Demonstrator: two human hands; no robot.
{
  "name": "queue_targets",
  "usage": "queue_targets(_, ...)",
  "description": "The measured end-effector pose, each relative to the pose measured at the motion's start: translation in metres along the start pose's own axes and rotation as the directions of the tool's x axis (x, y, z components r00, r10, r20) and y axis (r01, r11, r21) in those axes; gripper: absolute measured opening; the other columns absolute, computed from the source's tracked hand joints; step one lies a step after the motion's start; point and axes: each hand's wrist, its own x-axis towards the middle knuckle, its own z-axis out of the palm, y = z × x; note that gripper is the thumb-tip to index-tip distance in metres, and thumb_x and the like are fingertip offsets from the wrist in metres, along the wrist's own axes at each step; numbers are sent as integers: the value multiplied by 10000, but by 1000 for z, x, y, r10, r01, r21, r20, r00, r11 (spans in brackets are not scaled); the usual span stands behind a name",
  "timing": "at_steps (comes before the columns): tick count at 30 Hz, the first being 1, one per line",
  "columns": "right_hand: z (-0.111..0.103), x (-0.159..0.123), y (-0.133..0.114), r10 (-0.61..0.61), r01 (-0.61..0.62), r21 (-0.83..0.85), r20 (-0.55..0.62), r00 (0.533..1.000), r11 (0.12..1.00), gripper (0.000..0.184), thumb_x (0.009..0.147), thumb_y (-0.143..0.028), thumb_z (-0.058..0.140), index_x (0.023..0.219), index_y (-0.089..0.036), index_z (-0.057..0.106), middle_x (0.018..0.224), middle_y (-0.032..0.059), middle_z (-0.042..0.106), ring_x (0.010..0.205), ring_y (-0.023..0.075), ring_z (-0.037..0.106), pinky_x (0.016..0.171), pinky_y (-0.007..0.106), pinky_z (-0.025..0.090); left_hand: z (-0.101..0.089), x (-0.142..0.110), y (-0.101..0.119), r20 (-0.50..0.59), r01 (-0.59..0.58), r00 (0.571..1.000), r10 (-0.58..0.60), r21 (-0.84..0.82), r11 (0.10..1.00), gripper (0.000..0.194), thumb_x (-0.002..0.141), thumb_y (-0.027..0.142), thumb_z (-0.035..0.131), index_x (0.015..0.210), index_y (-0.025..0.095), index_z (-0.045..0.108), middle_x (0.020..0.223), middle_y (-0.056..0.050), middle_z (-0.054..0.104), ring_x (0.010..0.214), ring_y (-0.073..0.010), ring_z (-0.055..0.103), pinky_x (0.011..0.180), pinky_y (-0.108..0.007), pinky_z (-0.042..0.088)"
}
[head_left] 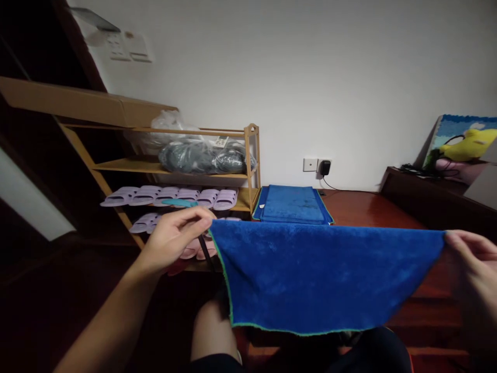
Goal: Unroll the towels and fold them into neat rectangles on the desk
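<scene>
A blue towel with green edging hangs stretched out between my two hands, above my legs. My left hand pinches its upper left corner between thumb and fingers. At the opposite upper corner, my right hand grips the cloth the same way, partly cut off by the frame's edge. The towel's top edge is nearly straight and its lower part hangs loose. Behind it, a stack of folded blue towels lies against the wall, its front hidden by the held towel.
A wooden rack at left holds lilac slippers, plastic-wrapped dark items and a cardboard box. A black plug adapter sits in the wall above the reddish wooden surface. A yellow plush toy is at right.
</scene>
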Motion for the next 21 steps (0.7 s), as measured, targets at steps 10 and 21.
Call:
queue_targets(10, 30, 10, 67, 133, -147, 98, 141, 981, 984, 387, 528, -419, 828, 765, -154, 677, 729, 5, 624, 659, 89, 539, 588, 183, 444, 27, 11, -64, 90, 61, 993, -73, 128, 990, 246, 788, 388, 607, 665, 177, 636, 697, -6, 607, 677, -149, 554, 615, -211, 449)
queue_targets(21, 86, 71, 90, -2, -1, 17, 178, 984, 1000, 491, 523, -544, 775, 762, -134, 650, 633, 1, 579, 547, 86, 472, 484, 215, 370, 68, 73, -118, 30, 238, 971, -239, -281, 930, 385, 686, 507, 704, 701, 134, 612, 516, 54, 417, 448, -61, 340, 431, -183, 223)
